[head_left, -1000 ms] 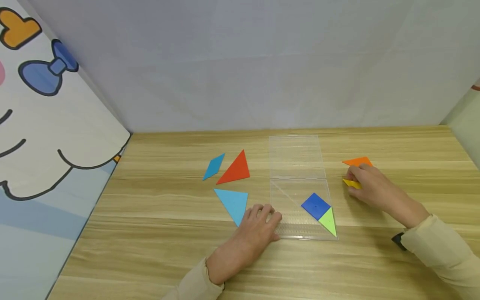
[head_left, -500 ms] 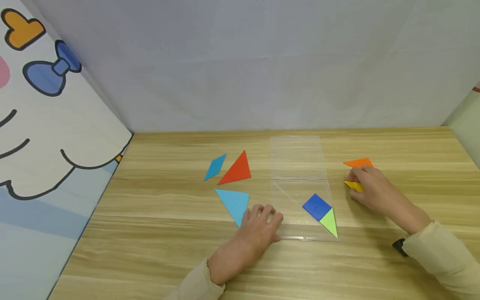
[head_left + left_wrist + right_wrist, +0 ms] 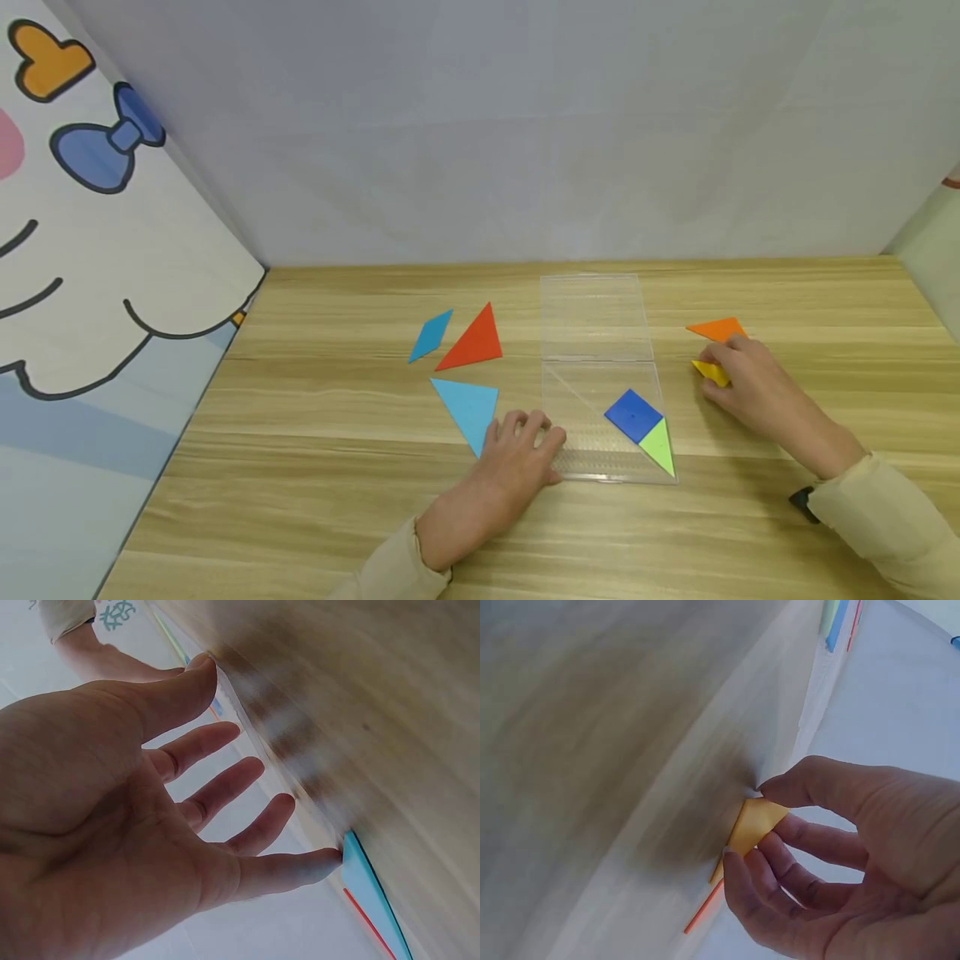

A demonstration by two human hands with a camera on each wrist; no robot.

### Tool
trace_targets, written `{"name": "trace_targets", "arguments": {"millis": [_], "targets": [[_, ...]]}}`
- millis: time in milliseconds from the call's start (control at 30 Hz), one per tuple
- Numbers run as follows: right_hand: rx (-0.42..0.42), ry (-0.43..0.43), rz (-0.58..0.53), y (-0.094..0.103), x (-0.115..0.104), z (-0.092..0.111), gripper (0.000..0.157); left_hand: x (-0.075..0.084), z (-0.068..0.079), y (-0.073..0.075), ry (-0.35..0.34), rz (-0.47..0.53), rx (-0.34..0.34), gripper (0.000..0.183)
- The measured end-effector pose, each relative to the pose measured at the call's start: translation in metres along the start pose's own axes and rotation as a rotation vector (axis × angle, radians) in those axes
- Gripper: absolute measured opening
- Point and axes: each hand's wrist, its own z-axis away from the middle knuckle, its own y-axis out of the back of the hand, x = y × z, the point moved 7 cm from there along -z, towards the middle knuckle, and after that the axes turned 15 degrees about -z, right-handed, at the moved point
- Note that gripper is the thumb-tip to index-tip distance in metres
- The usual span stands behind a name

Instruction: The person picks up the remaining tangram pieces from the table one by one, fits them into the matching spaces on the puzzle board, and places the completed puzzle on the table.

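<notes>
My right hand [image 3: 757,387] pinches a yellow tangram piece [image 3: 755,825] between thumb and fingers, low over the wooden table. In the head view only a corner of that piece shows at the fingertips. Just behind the hand lies an orange tangram piece [image 3: 716,328], partly covered by it. My left hand [image 3: 506,475] rests with loosely bent fingers at the near left corner of a clear plastic tray [image 3: 573,429], and its little finger is at the tip of a light blue triangle [image 3: 468,408]. In the tray sit a dark blue square [image 3: 633,417] and a green triangle [image 3: 660,446].
A red triangle [image 3: 476,340] and a small blue parallelogram [image 3: 431,336] lie behind the light blue triangle. The tray's clear lid [image 3: 592,317] is folded flat behind it. A pale curtain [image 3: 525,150] rises at the table's far edge, with a cartoon panel [image 3: 90,267] at left.
My right hand has shifted slightly to the right and nearer, and the yellow piece has moved a little with it, away from the orange one. The left hand stays put.
</notes>
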Motion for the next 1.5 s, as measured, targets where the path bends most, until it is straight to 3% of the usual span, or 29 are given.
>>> {"name": "trace_targets", "arguments": {"millis": [333, 800, 1200, 1500], "targets": [[0.077, 0.145, 0.034, 0.002, -0.005, 0.003, 0.023, -0.001, 0.0, 0.0, -0.001, 0.012, 0.007, 0.035], [0.08, 0.169, 0.055, 0.002, -0.004, 0.004, 0.025, 0.0, 0.0, 0.001, -0.005, 0.033, -0.014, 0.034], [0.004, 0.096, 0.048, 0.002, -0.005, 0.001, 0.024, 0.0, 0.0, 0.001, -0.002, 0.033, -0.023, 0.034], [-0.009, 0.182, 0.043, 0.0, -0.019, -0.006, 0.025, 0.0, 0.0, 0.003, -0.03, -0.021, 0.001, 0.035]]}}
